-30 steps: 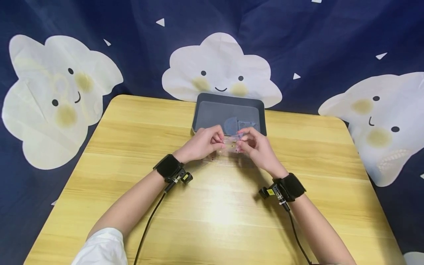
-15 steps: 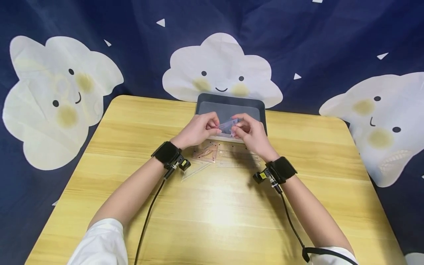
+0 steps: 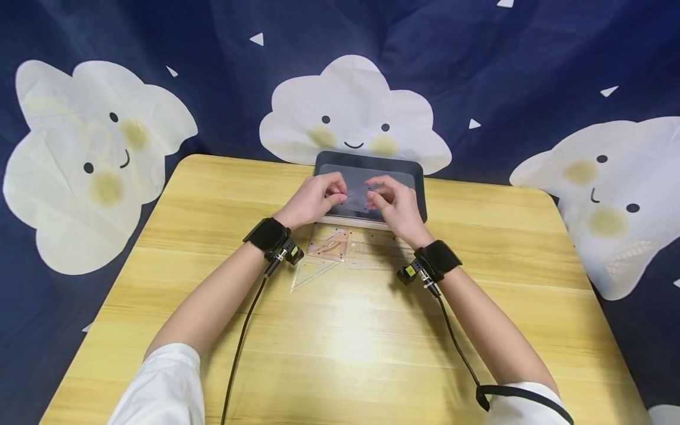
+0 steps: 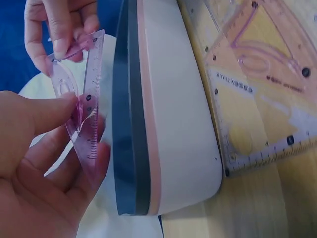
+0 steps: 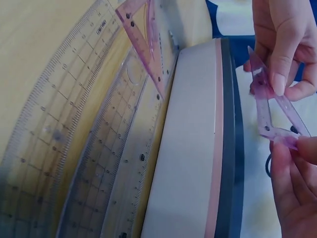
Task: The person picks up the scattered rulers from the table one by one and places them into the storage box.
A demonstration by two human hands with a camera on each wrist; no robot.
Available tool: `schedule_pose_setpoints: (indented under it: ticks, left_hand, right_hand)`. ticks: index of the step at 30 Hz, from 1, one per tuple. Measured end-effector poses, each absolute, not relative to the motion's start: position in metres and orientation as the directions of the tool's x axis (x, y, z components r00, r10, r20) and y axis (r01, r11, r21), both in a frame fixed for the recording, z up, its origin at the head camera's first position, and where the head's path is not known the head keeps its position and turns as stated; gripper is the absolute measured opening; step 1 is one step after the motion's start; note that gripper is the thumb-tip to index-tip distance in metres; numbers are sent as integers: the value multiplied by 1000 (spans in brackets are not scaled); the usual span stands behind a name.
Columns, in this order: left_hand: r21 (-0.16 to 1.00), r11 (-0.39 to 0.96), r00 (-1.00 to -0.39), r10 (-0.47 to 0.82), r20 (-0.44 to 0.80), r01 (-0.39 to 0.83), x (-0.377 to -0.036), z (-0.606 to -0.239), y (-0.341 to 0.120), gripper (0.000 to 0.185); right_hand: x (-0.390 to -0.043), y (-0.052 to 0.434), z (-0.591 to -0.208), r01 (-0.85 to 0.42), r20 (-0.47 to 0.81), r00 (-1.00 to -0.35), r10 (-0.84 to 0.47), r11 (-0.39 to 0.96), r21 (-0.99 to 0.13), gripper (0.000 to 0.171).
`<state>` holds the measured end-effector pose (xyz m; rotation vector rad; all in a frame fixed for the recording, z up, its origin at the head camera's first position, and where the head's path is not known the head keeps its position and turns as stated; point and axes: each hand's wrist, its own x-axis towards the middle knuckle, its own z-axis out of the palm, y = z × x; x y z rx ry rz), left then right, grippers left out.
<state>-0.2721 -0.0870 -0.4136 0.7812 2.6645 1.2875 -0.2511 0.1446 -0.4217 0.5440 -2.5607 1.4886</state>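
Note:
A small clear purple-pink set square (image 4: 92,94) is held between both hands above the dark grey tray (image 3: 419,206). My left hand (image 3: 319,198) pinches its pointed end between thumb and fingers. At the other end, my right hand (image 3: 395,206) grips it by a corner, as the right wrist view also shows. On the table in front of the tray lie a pinkish set square (image 3: 334,245), a clear set square (image 3: 313,271) and clear rulers (image 3: 377,254), partly overlapping. The hands cover part of the tray's inside.
The tray's outer wall (image 4: 173,99) is white with a pink band under the dark rim. Behind the wooden table (image 3: 350,354) hangs a dark blue cloth (image 3: 223,106) with white clouds. Black cables (image 3: 239,360) run from both wrist cameras.
Both hands have moved forward with the purple-pink set square, from above the table in front of the tray to over the tray. The pieces lying on the table now show more fully.

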Motion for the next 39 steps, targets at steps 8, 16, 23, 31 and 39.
schedule_pose_setpoints:
  ticks: [8, 16, 23, 31, 39]
  left_hand:
    - [671, 618, -873, 478, 94, 410, -279, -424, -90, 4]
    - [602, 667, -860, 505, 69, 440, -283, -428, -90, 12]
    - [547, 701, -851, 523, 43, 458, -284, -427, -88, 16]
    - [473, 737, -846, 533, 31, 482, -287, -430, -84, 12]
    - [427, 771, -852, 523, -2, 472, -288, -435, -80, 13]
  right_hand:
    - [-264, 136, -433, -323, 241, -944, -227, 473, -819, 19]
    - [-274, 135, -440, -290, 178, -949, -260, 504, -813, 21]
    - [-282, 132, -440, -281, 136, -944, -300, 519, -807, 21]
    - [-290, 132, -447, -353, 164, -929, -331, 666, -657, 21]
    - [-289, 130, -450, -445, 232, -895, -381, 725, -526, 18]
